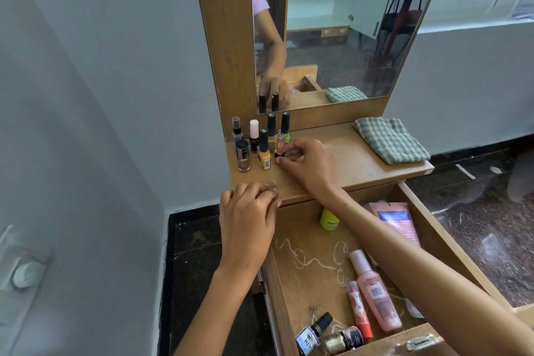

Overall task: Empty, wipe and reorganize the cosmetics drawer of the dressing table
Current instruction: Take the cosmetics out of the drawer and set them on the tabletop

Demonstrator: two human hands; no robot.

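1. The small bottle (279, 147) you are handling stands upright on the dressing table top (346, 159), long axis vertical, dark cap end down against the wood as far as can be seen, at the right edge of the cluster.
2. Your right hand (309, 165) pinches that bottle low down between thumb and fingertips.
3. Your left hand (248, 211) rests at the front edge of the top, fingers curled; whether it holds anything you cannot tell.
4. Just left of the bottle stand the other nail polish bottles (263, 150), all upright with caps pointing up, in rows near the mirror (332, 37).
5. A folded checked cloth (390, 140) lies at the right end of the top, well apart from the bottles.
6. Below, the drawer (433, 228) is pulled out; a pink bottle (372, 292) lies flat in it, long axis running front to back, cap toward the table, beside a pink tube (397, 221), a yellow container (328, 218) and small jars near the front.
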